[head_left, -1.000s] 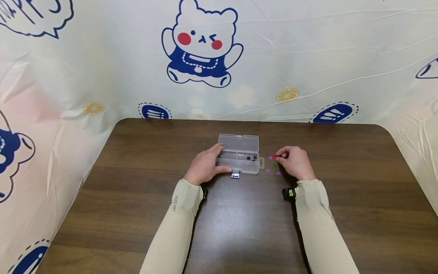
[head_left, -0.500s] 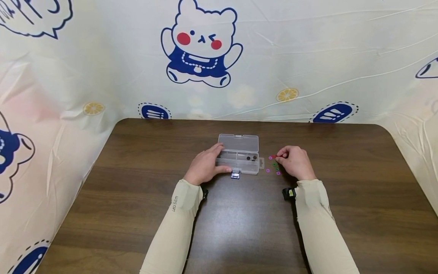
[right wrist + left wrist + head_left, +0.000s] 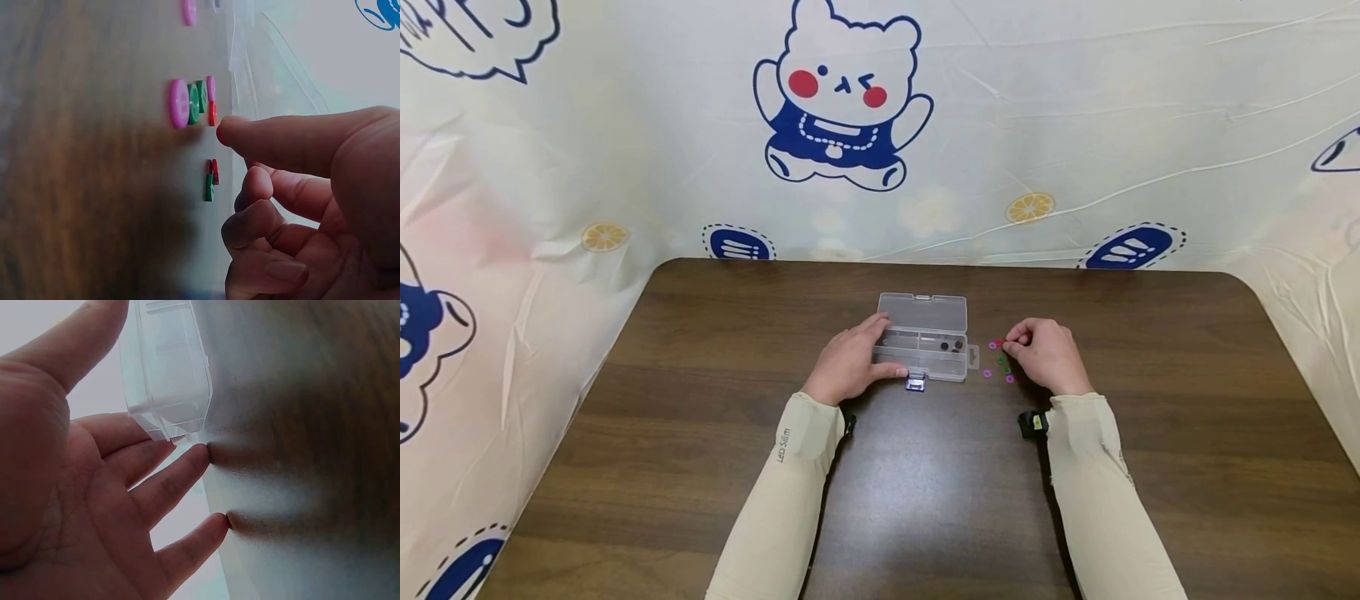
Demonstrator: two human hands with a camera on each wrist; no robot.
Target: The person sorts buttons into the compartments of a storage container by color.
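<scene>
A clear plastic compartment box (image 3: 931,368) lies on the table with its lid (image 3: 922,313) raised; a few dark buttons (image 3: 951,346) sit inside. My left hand (image 3: 852,360) grips its left end, thumb in front and fingers at the back; in the left wrist view two fingertips (image 3: 201,453) rest on the table. Right of the box, my right hand (image 3: 1043,354) has its fingertips at a red button (image 3: 212,114). Whether they pinch it is hidden. Purple buttons (image 3: 179,104) and green buttons (image 3: 194,104) lie beside the thumb, with another green button (image 3: 209,188) below.
A blue latch (image 3: 916,382) hangs from the box's front edge, and a hanging tab (image 3: 973,357) sticks out at its right. The brown table (image 3: 917,517) extends around both arms. A printed cloth (image 3: 985,125) stands behind the table's far edge.
The right hand stays almost still, and less red shows at its fingertips than one second ago. The left hand and box have not moved.
</scene>
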